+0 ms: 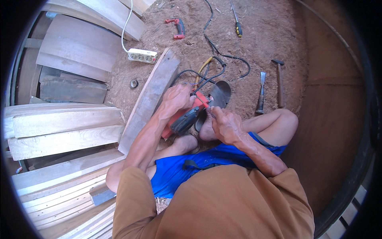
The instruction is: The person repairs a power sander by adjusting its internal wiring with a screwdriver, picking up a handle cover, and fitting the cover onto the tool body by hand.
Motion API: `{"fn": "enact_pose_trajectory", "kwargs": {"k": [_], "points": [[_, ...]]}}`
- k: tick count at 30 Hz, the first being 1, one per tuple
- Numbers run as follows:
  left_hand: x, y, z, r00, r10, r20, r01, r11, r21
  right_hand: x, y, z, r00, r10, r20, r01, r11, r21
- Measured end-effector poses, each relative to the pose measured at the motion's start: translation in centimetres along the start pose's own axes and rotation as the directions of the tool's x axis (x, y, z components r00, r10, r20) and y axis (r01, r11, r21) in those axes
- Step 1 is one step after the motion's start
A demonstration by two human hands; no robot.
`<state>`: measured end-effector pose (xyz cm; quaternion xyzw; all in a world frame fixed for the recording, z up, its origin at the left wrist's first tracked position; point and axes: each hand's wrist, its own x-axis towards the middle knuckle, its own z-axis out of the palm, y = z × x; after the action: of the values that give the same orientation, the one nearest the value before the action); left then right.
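A seated person in a tan shirt and blue shorts works on a sawdust-strewn floor [254,36], legs folded, bare feet just beside the tool. The left hand [177,99] lies closed over the upper body of a red-and-black power tool [185,117], steadying it against the edge of a long grey plank [149,99] that runs obliquely away from the knees. The right hand [226,124] has its fingers pinched together at the tool's front end, on what appears to be a small part or fastener; it is too small to identify. The step in hand appears to be an adjustment or fitting at the tool's head rather than cutting, since the tool rests by the feet and nothing is fed to it. The next move seems to call for a firm hold by the left hand while the right works with fine fingertip control, feet and the black cord [223,63] kept out of the way. Just beyond lies a dark sandal [221,93]; farther right, a chisel [261,93] and a hammer [279,81]. Farther off are a white power strip [142,55], a red hand tool [177,28] and a screwdriver [236,22]. Stacked pale boards [63,131] fill the left.
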<state>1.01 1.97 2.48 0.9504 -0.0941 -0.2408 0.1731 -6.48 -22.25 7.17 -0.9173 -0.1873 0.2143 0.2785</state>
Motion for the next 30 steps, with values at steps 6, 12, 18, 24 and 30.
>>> {"fn": "enact_pose_trajectory", "kwargs": {"k": [6,12,18,24,30], "points": [[0.1,-0.1,0.1,1.000,0.009,0.018,-0.010,0.999,0.033,0.5,1.8,2.0,0.959,0.011,-0.282,0.082,0.945,0.315],[-0.3,0.1,0.2,0.999,0.024,-0.029,-0.023,0.999,0.022,1.2,2.6,1.9,0.841,0.435,0.321,-0.449,0.233,0.863],[-0.4,0.5,-0.3,0.999,-0.008,-0.032,0.008,1.000,0.020,0.4,2.1,0.3,0.971,0.054,-0.231,-0.028,0.993,0.118],[-0.5,0.3,-0.4,0.999,0.029,-0.024,-0.029,0.999,-0.014,0.5,1.7,0.8,0.995,-0.067,-0.081,0.064,0.997,-0.034],[-0.2,-0.1,0.2,0.998,0.059,-0.021,-0.059,0.998,-0.001,1.4,1.8,1.6,0.968,-0.035,-0.248,0.092,0.971,0.222]]}}
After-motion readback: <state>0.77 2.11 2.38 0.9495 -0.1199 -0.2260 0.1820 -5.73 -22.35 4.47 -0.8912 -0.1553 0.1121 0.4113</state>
